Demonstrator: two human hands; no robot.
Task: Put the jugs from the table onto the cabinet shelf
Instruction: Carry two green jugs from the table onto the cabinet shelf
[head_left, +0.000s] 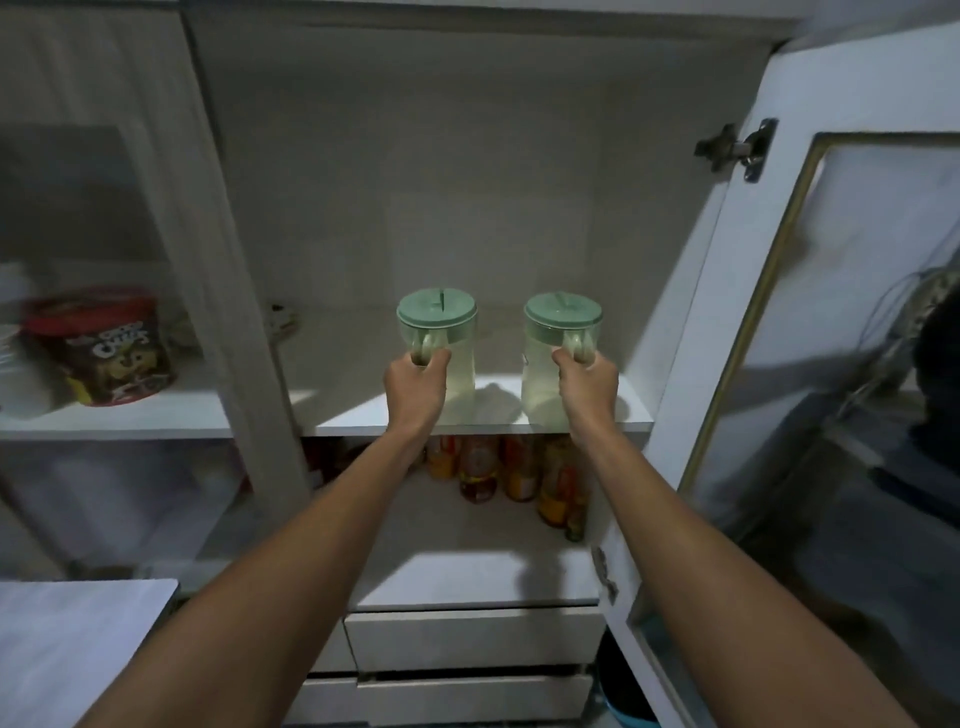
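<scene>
1. The left hand (415, 382) has its fingers wrapped around the handle of the left jug (439, 345), a clear jug with a pale green lid.
2. The right hand (587, 382) grips the handle of the right jug (558, 353) the same way, fingers closed around it.
3. Both jugs stand upright on the cabinet shelf (498, 415), near its front edge, side by side and apart.
4. Below that shelf stand several bottles (511, 470) with orange and red labels.
5. Left of the shelf, behind a glass door, sits a red cereal tub (104, 345).
6. Right of the shelf, the cabinet door (831, 312) hangs open.
</scene>
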